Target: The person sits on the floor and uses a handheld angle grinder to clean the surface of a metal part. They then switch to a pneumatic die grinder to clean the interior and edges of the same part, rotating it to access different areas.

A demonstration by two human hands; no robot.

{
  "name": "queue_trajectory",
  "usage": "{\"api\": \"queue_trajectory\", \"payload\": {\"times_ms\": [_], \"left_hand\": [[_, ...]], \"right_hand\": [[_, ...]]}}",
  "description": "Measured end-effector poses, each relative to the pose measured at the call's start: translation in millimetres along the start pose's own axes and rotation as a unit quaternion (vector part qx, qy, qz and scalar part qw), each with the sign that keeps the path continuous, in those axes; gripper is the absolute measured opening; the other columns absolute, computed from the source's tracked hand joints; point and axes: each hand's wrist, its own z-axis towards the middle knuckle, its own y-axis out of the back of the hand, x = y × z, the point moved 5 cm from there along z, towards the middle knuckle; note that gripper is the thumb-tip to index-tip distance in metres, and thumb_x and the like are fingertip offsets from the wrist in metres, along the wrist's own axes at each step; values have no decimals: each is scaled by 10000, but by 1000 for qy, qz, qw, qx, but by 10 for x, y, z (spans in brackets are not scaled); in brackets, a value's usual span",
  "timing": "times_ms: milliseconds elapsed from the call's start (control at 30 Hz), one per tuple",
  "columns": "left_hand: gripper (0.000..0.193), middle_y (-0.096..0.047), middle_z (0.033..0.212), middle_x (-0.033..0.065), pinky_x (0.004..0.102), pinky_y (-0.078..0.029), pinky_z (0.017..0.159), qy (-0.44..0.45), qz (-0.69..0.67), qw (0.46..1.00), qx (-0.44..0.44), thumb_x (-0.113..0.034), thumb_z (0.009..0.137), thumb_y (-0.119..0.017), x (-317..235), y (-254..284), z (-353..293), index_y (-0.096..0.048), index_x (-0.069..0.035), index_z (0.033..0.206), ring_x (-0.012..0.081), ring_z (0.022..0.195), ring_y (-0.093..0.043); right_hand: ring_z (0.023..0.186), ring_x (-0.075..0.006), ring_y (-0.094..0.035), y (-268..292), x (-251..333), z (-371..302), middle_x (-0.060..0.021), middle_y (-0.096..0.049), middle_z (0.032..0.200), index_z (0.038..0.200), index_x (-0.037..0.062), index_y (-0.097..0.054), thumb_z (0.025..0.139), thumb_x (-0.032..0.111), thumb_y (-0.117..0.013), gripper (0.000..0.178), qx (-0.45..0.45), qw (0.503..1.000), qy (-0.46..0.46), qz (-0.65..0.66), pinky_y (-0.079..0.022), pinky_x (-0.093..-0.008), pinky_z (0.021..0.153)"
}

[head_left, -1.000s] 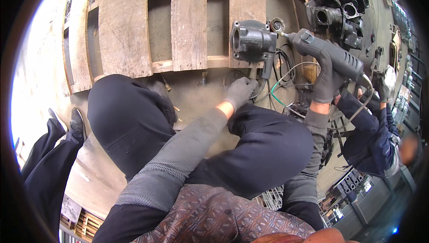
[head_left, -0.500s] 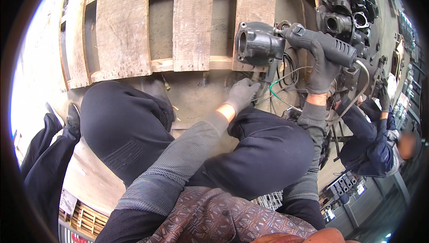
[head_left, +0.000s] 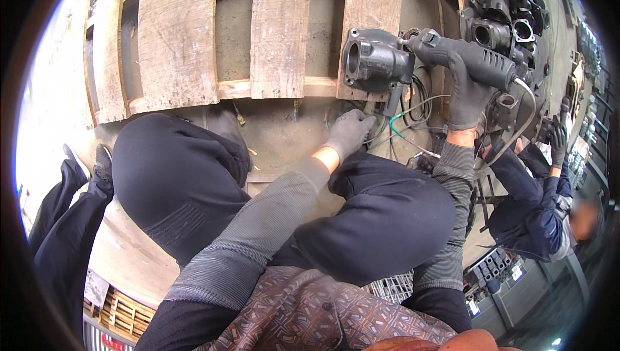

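My right hand (head_left: pixel 469 96), in a dark grey glove, is closed round the body of a black electric die grinder (head_left: pixel 478 63). The tool lies level, its metal tip pointing left and meeting or almost meeting the flange side of a black cast-metal housing (head_left: pixel 381 63). That housing rests at the pallet's near right edge, a large round bore facing left. Below it, my gloved left hand (head_left: pixel 349 134) is closed with curled fingers over my right knee, near a dark upright bar (head_left: pixel 393 100). Whatever the left fingers hold, if anything, is hidden.
A wooden pallet (head_left: pixel 278 34) spans the far side. Cables (head_left: pixel 423 109) and a green-banded line (head_left: pixel 397 128) hang beside the housing. More black castings (head_left: pixel 494 34) are piled at far right. A co-worker (head_left: pixel 536 202) crouches at right; another person's legs (head_left: pixel 68 215) stand at left.
My left hand has shifted slightly, its fingers a little more curled. The grinder and housing keep nearly the same place; the view has moved slightly. The co-worker's raised hand has moved a little.
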Motion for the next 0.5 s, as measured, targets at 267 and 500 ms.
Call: {"api": "queue_trajectory", "payload": {"times_ms": [267, 500], "left_hand": [[471, -751, 1055, 211, 420, -549, 896, 39, -81, 995, -37, -424, 996, -620, -166, 149, -119, -738, 21, 1092, 348, 1004, -725], [474, -756, 1080, 207, 438, -538, 922, 112, -71, 990, -38, -415, 981, -660, -128, 141, -45, -714, 35, 1121, 342, 1036, -723]], "right_hand": [[1181, -241, -653, 209, 290, 120, -145, -674, 1291, 1308, -76, -609, 948, 120, -772, 441, -38, 998, 46, 24, -523, -371, 1046], [1175, -218, -657, -341, 766, 263, -142, -680, 1298, 1303, -57, -605, 931, 70, -777, 429, 70, 991, 88, 76, -518, -363, 1055]]}}
